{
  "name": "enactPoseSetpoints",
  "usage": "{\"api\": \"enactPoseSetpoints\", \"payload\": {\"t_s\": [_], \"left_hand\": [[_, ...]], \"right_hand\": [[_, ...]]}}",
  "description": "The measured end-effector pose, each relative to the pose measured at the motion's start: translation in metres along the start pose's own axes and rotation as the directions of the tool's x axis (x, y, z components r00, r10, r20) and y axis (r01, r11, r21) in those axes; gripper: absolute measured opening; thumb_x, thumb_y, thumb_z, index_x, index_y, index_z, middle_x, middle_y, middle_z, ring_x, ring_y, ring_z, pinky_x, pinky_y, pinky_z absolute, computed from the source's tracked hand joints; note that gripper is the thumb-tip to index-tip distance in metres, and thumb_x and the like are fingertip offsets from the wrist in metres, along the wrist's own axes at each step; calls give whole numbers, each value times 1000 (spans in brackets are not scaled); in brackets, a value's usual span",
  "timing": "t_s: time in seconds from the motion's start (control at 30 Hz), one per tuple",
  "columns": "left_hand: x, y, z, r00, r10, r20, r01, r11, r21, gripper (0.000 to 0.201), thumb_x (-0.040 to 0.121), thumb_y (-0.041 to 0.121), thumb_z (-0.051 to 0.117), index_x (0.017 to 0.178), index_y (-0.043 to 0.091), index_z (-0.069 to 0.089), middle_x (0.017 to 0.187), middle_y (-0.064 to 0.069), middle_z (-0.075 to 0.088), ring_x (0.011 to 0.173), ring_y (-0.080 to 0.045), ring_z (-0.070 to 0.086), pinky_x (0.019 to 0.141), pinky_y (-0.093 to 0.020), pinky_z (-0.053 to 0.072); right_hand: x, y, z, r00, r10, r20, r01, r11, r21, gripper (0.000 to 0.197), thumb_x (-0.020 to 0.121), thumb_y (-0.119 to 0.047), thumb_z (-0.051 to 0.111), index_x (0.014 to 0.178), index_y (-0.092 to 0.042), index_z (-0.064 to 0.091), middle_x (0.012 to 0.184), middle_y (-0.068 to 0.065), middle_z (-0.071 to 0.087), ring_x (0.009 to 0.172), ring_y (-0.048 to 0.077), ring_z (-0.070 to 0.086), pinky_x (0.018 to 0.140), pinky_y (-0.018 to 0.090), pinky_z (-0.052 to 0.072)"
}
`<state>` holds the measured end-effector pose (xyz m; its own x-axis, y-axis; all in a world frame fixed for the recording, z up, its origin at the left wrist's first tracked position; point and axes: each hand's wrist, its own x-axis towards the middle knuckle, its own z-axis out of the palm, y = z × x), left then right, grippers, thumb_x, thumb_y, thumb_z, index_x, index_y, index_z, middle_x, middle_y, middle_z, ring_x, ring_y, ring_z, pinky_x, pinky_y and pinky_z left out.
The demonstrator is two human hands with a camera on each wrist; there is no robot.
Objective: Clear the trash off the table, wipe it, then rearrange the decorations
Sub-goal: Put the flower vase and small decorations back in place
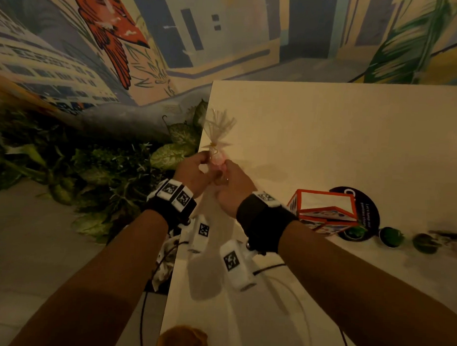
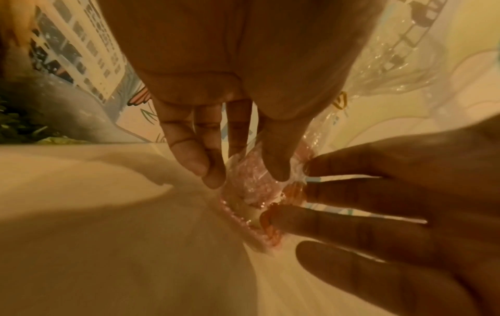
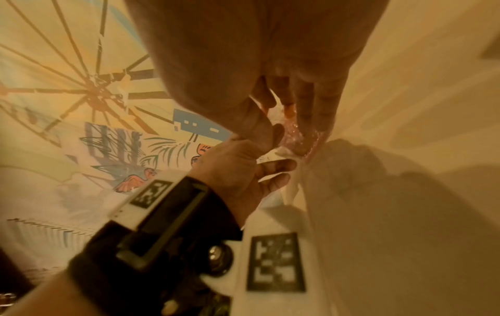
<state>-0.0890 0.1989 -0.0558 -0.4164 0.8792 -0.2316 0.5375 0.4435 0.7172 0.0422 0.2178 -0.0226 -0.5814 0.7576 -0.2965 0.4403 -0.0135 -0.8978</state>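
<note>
A small clear cellophane bag (image 1: 219, 128) with pink contents, tied with a gold twist, stands upright at the left edge of the white table (image 1: 327, 129). Both hands hold its lower part. My left hand (image 1: 206, 159) pinches it from the left. My right hand (image 1: 223, 170) grips it from the right. In the left wrist view the thumb and fingers of my left hand (image 2: 243, 177) close on the pink bag (image 2: 251, 188), and the fingertips of my right hand (image 2: 311, 205) touch it. In the right wrist view my right hand (image 3: 292, 132) pinches the bag (image 3: 296, 140).
An orange and white box (image 1: 324, 210) sits on a black round sign (image 1: 363, 203) at the right. Three small green potted plants (image 1: 391, 236) stand in a row beside it. Leafy foliage (image 1: 93, 168) fills the floor left of the table. A brown object (image 1: 182, 339) lies at the near edge.
</note>
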Motion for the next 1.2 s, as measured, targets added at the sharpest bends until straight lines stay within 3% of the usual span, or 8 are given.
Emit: {"api": "enactPoseSetpoints", "payload": {"t_s": [0.07,0.13,0.23,0.53,0.8,0.9,1.03,1.2], "left_hand": [[-14,-6,9,999,23,36,-23,1000,-10,34,82,21,69,115,18,60,106,0,67,76,-19,62,63,-26,48],[-30,-7,20,996,41,76,-40,999,-21,33,81,23,69,113,23,60,104,1,69,71,-19,65,64,-31,53],[-53,-3,37,994,65,93,-62,997,-39,33,86,34,64,118,29,58,101,5,70,68,-15,65,66,-30,55],[-87,16,69,995,97,3,-97,995,10,29,88,35,61,117,30,58,92,10,67,58,0,58,51,-3,38],[-98,22,74,998,67,-17,-66,996,66,40,82,35,70,118,28,57,92,12,62,56,2,53,48,-2,36],[-99,20,72,997,67,-47,-62,993,100,47,78,42,70,121,31,53,102,9,65,71,-13,63,62,-14,40],[-99,17,75,998,-31,-53,36,995,92,54,68,37,76,118,29,57,97,-3,69,74,-18,60,65,-18,40],[-103,23,89,994,-77,-74,72,996,-58,52,62,39,82,108,30,61,93,12,65,84,-7,60,65,-12,45]], "right_hand": [[-18,16,9,1000,5,0,-5,998,59,42,85,2,43,127,-1,44,110,20,53,84,11,53,68,5,44],[-35,40,21,1000,-18,-19,17,999,-30,65,78,-8,49,140,-10,29,135,14,41,124,27,44,102,33,44],[-59,65,23,999,-17,-37,15,999,-31,85,71,-18,52,146,-22,14,152,5,22,143,26,21,112,44,32],[-93,94,-4,999,-25,-25,27,997,70,91,70,-10,63,146,-30,17,151,-5,26,134,9,36,111,37,36],[-117,85,-22,997,-56,46,56,998,-2,97,67,-20,67,145,-41,13,157,-7,13,145,14,16,115,41,29],[-155,73,-45,992,-110,67,113,993,-37,79,78,-13,67,136,-50,27,149,-15,29,127,5,43,99,28,46],[-206,66,-105,950,-291,-110,255,931,-261,28,77,-15,72,99,-28,59,104,-15,56,85,2,55,67,15,50],[-179,59,-170,898,-276,-343,84,872,-482,63,59,-20,85,112,-15,52,112,-1,48,102,18,49,83,15,40]]}}
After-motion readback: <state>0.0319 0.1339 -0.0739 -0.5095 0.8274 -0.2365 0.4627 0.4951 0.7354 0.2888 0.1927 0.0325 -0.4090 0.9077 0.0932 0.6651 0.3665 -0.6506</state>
